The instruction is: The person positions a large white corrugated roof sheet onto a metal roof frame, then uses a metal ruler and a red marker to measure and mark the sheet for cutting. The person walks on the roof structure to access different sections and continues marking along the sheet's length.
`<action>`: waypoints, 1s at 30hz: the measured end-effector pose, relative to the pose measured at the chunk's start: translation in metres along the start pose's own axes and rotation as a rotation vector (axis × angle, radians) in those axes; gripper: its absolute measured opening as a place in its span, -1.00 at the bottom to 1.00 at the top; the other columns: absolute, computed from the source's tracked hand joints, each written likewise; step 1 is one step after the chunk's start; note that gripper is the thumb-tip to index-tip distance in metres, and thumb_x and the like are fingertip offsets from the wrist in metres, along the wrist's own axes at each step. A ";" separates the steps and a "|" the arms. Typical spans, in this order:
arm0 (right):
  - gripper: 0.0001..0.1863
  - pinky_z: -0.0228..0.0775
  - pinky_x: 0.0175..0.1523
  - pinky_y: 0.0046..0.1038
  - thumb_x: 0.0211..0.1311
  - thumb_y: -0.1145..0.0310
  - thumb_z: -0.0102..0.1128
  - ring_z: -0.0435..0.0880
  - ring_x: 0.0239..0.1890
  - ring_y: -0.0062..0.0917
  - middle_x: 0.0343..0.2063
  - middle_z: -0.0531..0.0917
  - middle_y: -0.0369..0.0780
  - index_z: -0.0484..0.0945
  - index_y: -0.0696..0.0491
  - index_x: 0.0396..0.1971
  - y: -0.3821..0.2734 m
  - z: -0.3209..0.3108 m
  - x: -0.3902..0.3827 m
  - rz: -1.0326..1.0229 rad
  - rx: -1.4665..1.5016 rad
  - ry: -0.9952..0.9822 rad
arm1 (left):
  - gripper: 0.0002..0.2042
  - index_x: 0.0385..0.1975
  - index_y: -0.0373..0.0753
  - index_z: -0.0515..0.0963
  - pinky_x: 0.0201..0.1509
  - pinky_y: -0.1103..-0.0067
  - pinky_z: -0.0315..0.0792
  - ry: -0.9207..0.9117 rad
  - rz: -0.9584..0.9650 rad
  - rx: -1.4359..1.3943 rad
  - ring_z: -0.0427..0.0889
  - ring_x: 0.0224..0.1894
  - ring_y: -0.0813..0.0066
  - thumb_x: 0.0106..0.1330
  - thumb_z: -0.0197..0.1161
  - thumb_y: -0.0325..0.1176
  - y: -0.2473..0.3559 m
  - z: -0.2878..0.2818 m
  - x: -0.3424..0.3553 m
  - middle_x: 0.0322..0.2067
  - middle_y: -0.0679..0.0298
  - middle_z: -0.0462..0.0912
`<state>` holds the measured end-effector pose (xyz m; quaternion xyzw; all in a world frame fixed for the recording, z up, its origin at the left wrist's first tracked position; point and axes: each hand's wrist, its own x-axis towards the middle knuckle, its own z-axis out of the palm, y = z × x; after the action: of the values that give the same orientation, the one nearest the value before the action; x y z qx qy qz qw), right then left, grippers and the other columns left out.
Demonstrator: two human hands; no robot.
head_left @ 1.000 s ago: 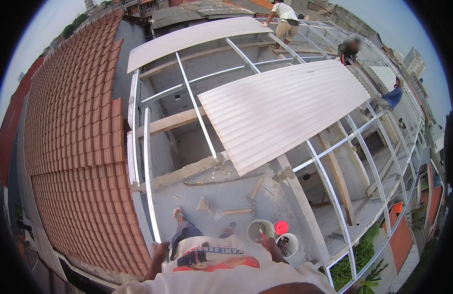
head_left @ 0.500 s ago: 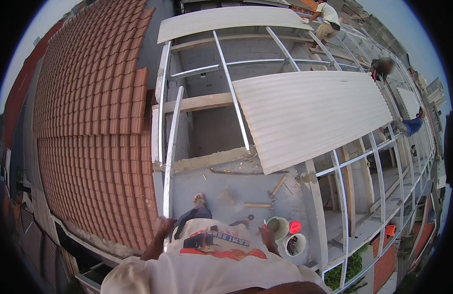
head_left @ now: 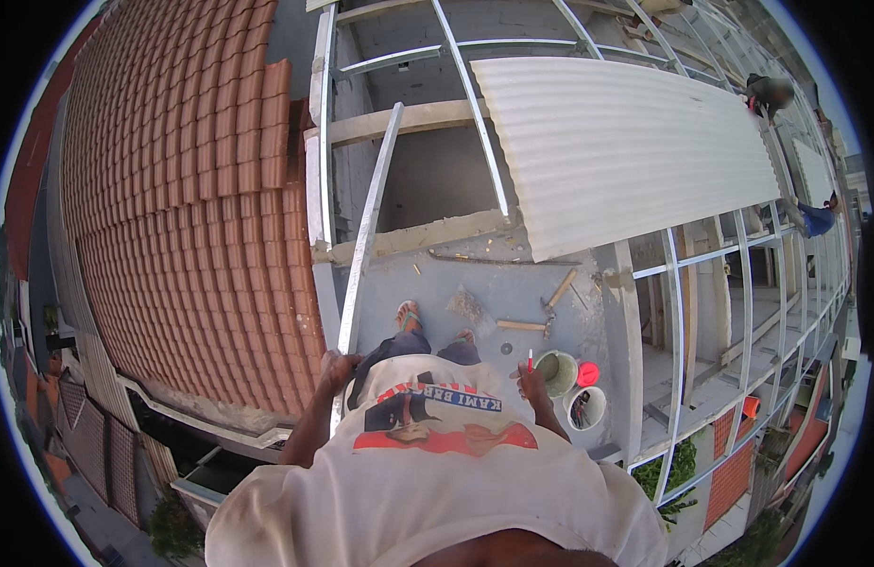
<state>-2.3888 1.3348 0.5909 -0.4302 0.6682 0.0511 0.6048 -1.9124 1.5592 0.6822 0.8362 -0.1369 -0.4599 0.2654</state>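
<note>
My left hand (head_left: pixel 338 367) is wrapped round a long silver metal beam (head_left: pixel 373 222). The beam slants up and away from beside my hip, along the edge of the tiled roof. In my right hand (head_left: pixel 531 382), low at my right side, is a slim red marker (head_left: pixel 530 358) with a pale part, pointing upward. Close to that hand stand a grey-green bucket (head_left: pixel 557 370), a small red container (head_left: pixel 587 374) and a white bucket (head_left: pixel 586 408) with tools in it. Two hammers, one lying crosswise (head_left: pixel 522 326) and one slanted (head_left: pixel 562 287), rest on the grey floor ahead.
Red roof tiles (head_left: pixel 201 227) slope at my left. A corrugated white sheet (head_left: pixel 635 151) lies on the metal frame (head_left: pixel 678 293) at the right, with open gaps between its bars. Beyond it, one person (head_left: pixel 768 94) crouches and another in blue (head_left: pixel 817 219) is farther right.
My view has tipped down, so the roof and sheet sit higher in the picture. The beam's far end has swung slightly right, away from the frame's edge. Both hands keep their hold.
</note>
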 end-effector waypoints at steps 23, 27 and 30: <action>-0.42 0.02 -0.67 -0.50 0.56 -0.13 -0.07 0.18 -0.80 -0.69 -0.76 0.26 -0.47 0.68 0.11 -0.30 0.125 -0.056 -0.058 0.300 0.218 0.062 | -0.81 -0.49 -0.35 0.66 -0.51 0.47 0.47 0.012 -0.165 -0.267 0.59 -0.59 0.48 0.20 0.46 -0.34 0.055 0.060 -0.026 -0.58 0.23 0.63; -0.40 0.02 -0.71 -0.51 0.55 -0.15 -0.05 0.21 -0.82 -0.68 -0.77 0.28 -0.47 0.68 0.10 -0.34 0.129 -0.049 -0.053 0.305 0.185 0.051 | -0.76 -0.44 -0.47 0.71 -0.42 0.40 0.52 -0.001 -0.141 -0.314 0.64 -0.52 0.40 0.20 0.45 -0.34 0.001 0.065 0.006 -0.55 0.15 0.67; -0.42 0.04 -0.71 -0.50 0.54 -0.11 -0.03 0.22 -0.82 -0.67 -0.77 0.29 -0.47 0.67 0.11 -0.37 0.114 -0.050 -0.047 0.238 0.233 0.075 | -0.73 -0.41 -0.52 0.72 -0.36 0.36 0.53 -0.052 -0.221 -0.481 0.65 -0.46 0.37 0.19 0.46 -0.33 -0.024 0.070 0.021 -0.50 0.13 0.70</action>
<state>-2.5042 1.4004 0.5925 -0.2765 0.7379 0.0285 0.6150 -1.9603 1.5468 0.6235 0.7467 0.0618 -0.5270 0.4011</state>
